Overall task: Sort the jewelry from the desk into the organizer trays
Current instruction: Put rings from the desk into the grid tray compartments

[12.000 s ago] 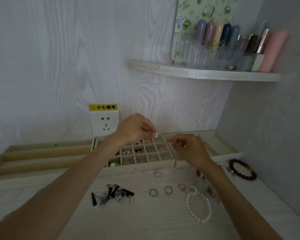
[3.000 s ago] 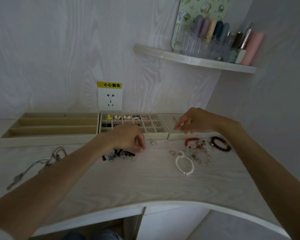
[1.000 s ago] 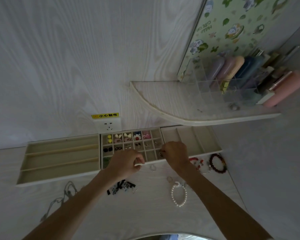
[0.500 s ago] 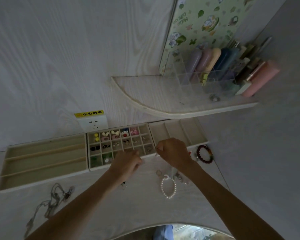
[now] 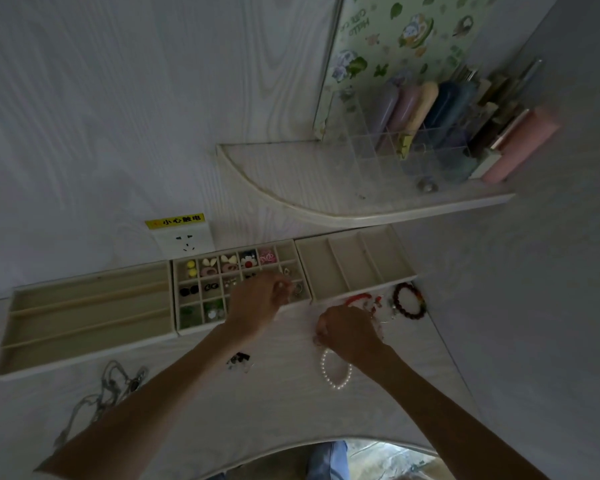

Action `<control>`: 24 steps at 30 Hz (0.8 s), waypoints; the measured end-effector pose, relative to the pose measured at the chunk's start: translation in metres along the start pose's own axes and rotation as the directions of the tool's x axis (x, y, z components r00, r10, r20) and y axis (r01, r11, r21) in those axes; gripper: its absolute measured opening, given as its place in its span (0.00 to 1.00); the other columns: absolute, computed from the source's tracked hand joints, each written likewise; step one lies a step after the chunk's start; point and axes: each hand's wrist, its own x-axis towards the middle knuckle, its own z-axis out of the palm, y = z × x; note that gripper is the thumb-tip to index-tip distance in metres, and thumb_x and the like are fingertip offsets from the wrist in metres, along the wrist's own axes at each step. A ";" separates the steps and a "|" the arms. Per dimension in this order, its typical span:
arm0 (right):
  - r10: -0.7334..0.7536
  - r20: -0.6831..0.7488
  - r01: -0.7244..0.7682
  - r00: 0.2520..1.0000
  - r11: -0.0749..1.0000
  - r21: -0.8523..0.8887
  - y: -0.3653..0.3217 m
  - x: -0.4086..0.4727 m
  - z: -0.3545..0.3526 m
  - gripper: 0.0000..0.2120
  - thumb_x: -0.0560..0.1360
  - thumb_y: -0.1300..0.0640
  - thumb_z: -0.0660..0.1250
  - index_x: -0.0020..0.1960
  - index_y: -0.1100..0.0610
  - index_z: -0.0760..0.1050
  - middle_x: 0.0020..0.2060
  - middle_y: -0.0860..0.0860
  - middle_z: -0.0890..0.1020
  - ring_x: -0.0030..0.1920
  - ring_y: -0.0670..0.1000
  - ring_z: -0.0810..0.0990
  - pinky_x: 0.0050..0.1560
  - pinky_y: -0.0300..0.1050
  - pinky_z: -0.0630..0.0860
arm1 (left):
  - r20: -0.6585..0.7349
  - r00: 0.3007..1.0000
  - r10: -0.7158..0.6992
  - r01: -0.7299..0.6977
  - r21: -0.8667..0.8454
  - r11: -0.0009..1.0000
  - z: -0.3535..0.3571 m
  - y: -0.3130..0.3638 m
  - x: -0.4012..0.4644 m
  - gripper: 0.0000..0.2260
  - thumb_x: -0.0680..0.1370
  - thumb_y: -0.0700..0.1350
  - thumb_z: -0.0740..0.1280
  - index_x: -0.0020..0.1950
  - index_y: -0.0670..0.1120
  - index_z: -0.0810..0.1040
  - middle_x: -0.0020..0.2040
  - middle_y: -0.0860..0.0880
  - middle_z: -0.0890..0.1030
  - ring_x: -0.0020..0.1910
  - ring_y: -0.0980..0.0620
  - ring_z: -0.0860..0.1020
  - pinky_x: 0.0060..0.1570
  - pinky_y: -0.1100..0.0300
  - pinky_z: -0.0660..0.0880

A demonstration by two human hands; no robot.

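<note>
Pale wood desk [image 5: 274, 403]: our left hand [image 5: 257, 304], fingers curled, w/ a small ring over the gridded tray [image 5: 184, 328], right hand [image 5: 347, 332] curled near pearl bracelet [image 5: 336, 374], grip unclear.

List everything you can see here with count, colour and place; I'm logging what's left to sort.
grid tray: one, beige, middle, small pieces in its cells
long tray: one, beige, left
wide tray: one, beige, right
pearl bracelet: one, white, desk by right hand
dark bead bracelet: one, dark red, desk far right
red bracelet: one, beside it
chains: tangled, silver, desk left
dark earrings: small pile, desk centre
socket: one, white, wall
shelf: one, white, holding bottles
left hand: over grid tray
right hand: on desk, fingers curled
</note>
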 end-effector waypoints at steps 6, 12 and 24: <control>0.027 -0.015 -0.028 1.000 0.999 -0.025 0.000 -0.004 0.005 0.12 0.78 0.55 0.58 0.57 0.55 0.77 0.56 0.52 0.79 0.57 0.54 0.76 0.54 0.45 0.68 | 0.172 0.966 -0.194 0.195 0.010 0.981 0.005 0.002 0.031 0.11 0.79 0.51 0.63 0.53 0.49 0.82 0.47 0.50 0.83 0.41 0.54 0.78 0.42 0.61 0.73; 0.014 0.015 -0.011 1.000 0.983 -0.186 -0.006 -0.006 0.010 0.06 0.74 0.61 0.65 0.51 0.59 0.76 0.49 0.55 0.79 0.48 0.56 0.79 0.50 0.47 0.70 | 0.187 0.965 -0.183 0.163 0.122 0.979 0.022 0.005 0.026 0.09 0.79 0.48 0.63 0.52 0.50 0.83 0.51 0.50 0.83 0.47 0.51 0.81 0.48 0.57 0.77; 0.122 -0.211 -0.065 0.970 0.964 0.259 0.014 0.001 -0.015 0.08 0.78 0.56 0.60 0.51 0.56 0.77 0.51 0.52 0.79 0.52 0.53 0.78 0.54 0.46 0.69 | 0.160 0.983 -0.087 0.088 0.006 0.996 -0.002 0.002 0.023 0.07 0.76 0.50 0.68 0.52 0.54 0.83 0.42 0.55 0.82 0.30 0.68 0.68 0.32 0.75 0.63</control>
